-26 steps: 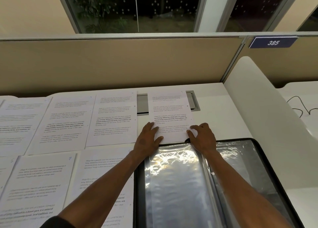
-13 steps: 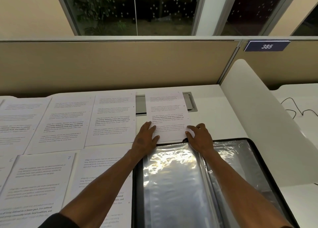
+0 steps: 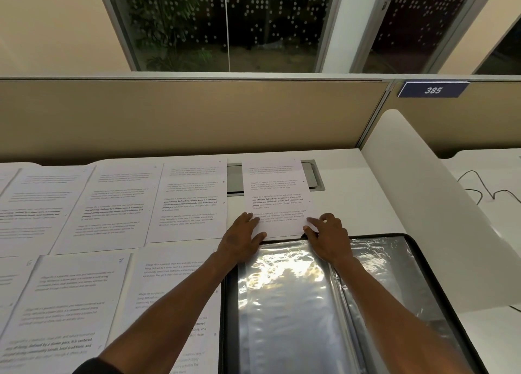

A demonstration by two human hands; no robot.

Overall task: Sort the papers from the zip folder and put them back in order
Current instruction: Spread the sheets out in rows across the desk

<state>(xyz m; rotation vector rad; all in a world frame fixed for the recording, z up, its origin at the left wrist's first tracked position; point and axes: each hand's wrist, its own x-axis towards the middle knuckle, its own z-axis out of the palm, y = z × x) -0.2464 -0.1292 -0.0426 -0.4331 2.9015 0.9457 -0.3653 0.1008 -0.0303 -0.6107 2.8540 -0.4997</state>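
A printed sheet [image 3: 277, 193] lies flat on the white desk just beyond the open black zip folder [image 3: 417, 249], whose clear plastic sleeves [image 3: 284, 303] show no paper in them. My left hand [image 3: 239, 238] lies flat at the sheet's lower left corner, with the fingers and thumb resting on the paper. My right hand [image 3: 328, 237] rests on the lower right corner, forefinger and thumb on top of the sheet near the folder's top edge. Several other printed sheets [image 3: 189, 198] lie in rows to the left, some with handwritten numbers in their corners.
A grey cable hatch [image 3: 313, 176] sits partly under the sheet at the back of the desk. A beige partition [image 3: 183, 117] closes the far side and a white curved divider [image 3: 423, 204] the right. A black cable [image 3: 485, 187] lies on the neighbouring desk.
Both hands stay on the lower corners of the same sheet, which stays in place. The view has tilted slightly.
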